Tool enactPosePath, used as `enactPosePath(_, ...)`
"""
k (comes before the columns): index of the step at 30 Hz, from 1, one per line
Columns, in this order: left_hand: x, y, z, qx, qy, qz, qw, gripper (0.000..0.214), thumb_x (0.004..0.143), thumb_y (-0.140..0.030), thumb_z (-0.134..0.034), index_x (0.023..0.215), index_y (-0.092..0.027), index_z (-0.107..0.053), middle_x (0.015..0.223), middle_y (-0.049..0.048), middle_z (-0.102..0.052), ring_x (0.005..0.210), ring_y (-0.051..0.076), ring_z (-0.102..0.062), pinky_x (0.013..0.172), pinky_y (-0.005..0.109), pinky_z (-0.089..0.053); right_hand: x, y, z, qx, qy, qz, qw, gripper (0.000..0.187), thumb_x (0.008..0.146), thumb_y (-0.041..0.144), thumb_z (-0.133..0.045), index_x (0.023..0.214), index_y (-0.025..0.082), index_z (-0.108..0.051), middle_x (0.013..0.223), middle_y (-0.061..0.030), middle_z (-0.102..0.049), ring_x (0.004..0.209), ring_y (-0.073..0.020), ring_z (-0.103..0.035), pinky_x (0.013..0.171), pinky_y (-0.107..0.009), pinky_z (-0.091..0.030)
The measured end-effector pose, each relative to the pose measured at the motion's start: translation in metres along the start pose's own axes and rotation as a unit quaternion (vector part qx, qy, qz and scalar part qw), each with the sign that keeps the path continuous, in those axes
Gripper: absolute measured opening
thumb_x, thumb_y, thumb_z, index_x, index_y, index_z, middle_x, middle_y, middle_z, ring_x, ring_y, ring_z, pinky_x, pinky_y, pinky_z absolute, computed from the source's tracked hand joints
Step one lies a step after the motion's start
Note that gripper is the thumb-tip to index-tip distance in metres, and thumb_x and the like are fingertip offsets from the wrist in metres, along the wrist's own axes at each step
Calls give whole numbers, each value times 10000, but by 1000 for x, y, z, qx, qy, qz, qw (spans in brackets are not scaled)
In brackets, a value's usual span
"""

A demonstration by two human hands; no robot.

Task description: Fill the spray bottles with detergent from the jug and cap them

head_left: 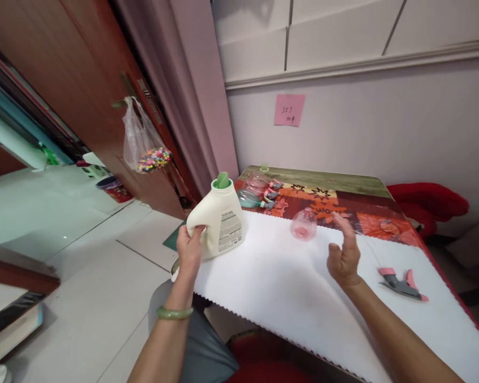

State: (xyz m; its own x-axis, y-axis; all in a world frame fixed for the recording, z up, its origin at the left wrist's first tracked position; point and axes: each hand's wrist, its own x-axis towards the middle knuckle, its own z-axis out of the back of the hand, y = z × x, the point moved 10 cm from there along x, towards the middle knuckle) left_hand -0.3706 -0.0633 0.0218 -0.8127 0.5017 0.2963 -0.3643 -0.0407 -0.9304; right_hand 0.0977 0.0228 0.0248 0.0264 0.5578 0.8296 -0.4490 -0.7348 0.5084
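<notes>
My left hand (189, 247) is wrapped round the handle of a cream detergent jug (223, 218), which stands upright near the table's left edge. The jug's cap is off, and a green pouring spout (222, 181) shows in its mouth. My right hand (345, 258) hovers over the white cloth with its fingers apart, holding nothing. Left of it stands a clear pink bottle (304, 224) without a spray head. A grey and pink spray trigger head (403, 284) lies on the cloth to the right of this hand.
Several spray bottles (253, 191) with trigger heads lie at the back left of the table, near a small greenish cap (264, 167). Red fabric (431, 205) lies beyond the right edge. A bag of colourful beads (154, 159) hangs from the door handle.
</notes>
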Motion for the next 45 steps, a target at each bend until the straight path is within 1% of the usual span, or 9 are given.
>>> enactPosePath(6,-10,-79,-1,229,32,-150,961,305,827,-491,-615,977,-226,-594,932,47,-651,933,274,-595,890,416,-440,5,19,-95,253,135,-185,940,421,1002,545,-497,1263,249,-643,1383,-146,-644,1239,-320,-655,1059,-560,-517)
enactPosePath(10,-23,-97,-6,314,48,-171,933,298,875,-512,-543,970,-231,-576,916,67,-644,917,299,-598,854,427,-440,-24,28,-173,428,221,-331,811,840,807,684,-721,1483,284,-425,1542,-184,-488,1322,-347,-590,986,-530,-555)
enactPosePath(13,-31,-93,-10,335,57,-163,926,293,888,-513,-525,970,-237,-582,886,66,-641,899,305,-600,831,426,-443,-26,42,-197,503,234,-336,761,1042,681,687,-829,1520,312,-337,1591,-168,-416,1359,-341,-544,973,-489,-564)
enactPosePath(20,-49,-107,-15,310,49,-237,919,354,910,-548,-530,1022,-232,-643,928,86,-699,912,318,-634,848,439,-467,-18,38,-202,516,237,-342,749,705,720,482,-878,1298,300,-517,1327,-72,-616,1204,-255,-609,816,-346,-624)
enactPosePath(27,-60,-109,-17,242,81,-281,925,507,866,-542,-652,1307,-293,-676,1223,94,-718,1153,356,-615,1087,510,-392,-24,20,-203,505,216,-368,750,717,714,441,-884,1292,306,-482,1260,-51,-645,1133,-238,-642,772,-339,-642)
enactPosePath(33,-40,-82,12,234,27,-175,956,544,801,-613,-704,1238,-289,-706,1224,107,-709,1167,375,-640,1100,566,-434,-18,18,-197,494,217,-361,761,670,734,446,-864,1282,306,-505,1238,-40,-661,1094,-224,-655,755,-317,-635)
enactPosePath(36,-26,-52,25,196,14,-74,978,814,653,-628,-825,1355,-264,-634,1333,144,-668,1216,409,-625,1099,612,-438,-16,19,-196,493,218,-361,761,694,719,446,-874,1286,308,-498,1226,-38,-671,1083,-225,-660,747,-318,-639)
enactPosePath(40,-23,-9,28,-23,13,14,1000,1127,530,-561,-922,1509,-231,-471,1472,178,-587,1387,410,-518,1163,582,-395,-15,21,-194,491,218,-358,763,676,726,444,-869,1274,308,-496,1248,-42,-663,1092,-228,-658,756,-323,-639)
enactPosePath(45,-58,31,-2,-262,30,113,958,896,673,-845,-671,1363,-274,-624,1493,102,-596,1451,391,-457,1175,527,-408,-15,21,-193,489,221,-357,765,702,732,471,-857,1294,301,-471,1224,-52,-675,1089,-240,-661,748,-328,-635)
